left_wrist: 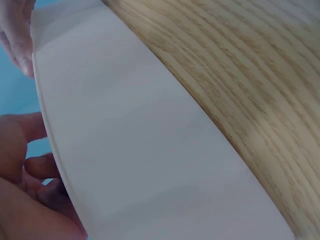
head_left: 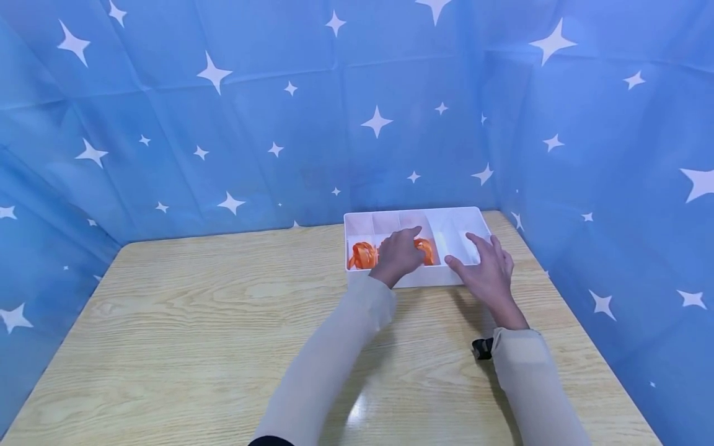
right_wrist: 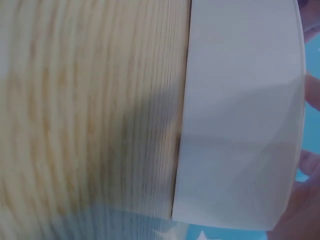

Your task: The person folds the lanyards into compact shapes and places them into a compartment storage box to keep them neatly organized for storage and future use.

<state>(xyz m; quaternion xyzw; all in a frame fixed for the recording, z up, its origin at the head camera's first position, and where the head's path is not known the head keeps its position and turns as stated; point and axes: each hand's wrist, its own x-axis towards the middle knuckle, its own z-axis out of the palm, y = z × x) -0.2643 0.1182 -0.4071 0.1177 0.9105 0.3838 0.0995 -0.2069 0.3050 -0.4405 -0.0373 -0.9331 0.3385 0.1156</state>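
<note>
A white divided box (head_left: 413, 279) stands near the table's far right corner. Loops of orange ribbon-like material (head_left: 365, 255) lie in its left compartments, with more orange loops (head_left: 424, 250) just right of my left hand. My left hand (head_left: 398, 253) reaches over the front rim into the box, fingers bent behind the wall in the left wrist view; I cannot tell whether they grip anything. Over the right compartments, my right hand (head_left: 489, 269) has its thumb and fingers spread apart, nothing between them. In the right wrist view its fingers (right_wrist: 313, 92) show beyond the box's rim.
The light wood table (head_left: 212, 322) stretches left and in front of the box. Blue curtains with white stars (head_left: 312, 111) hang behind the table and along its sides. A dark patterned band (head_left: 482, 348) shows at the right wrist, beside the light sleeve.
</note>
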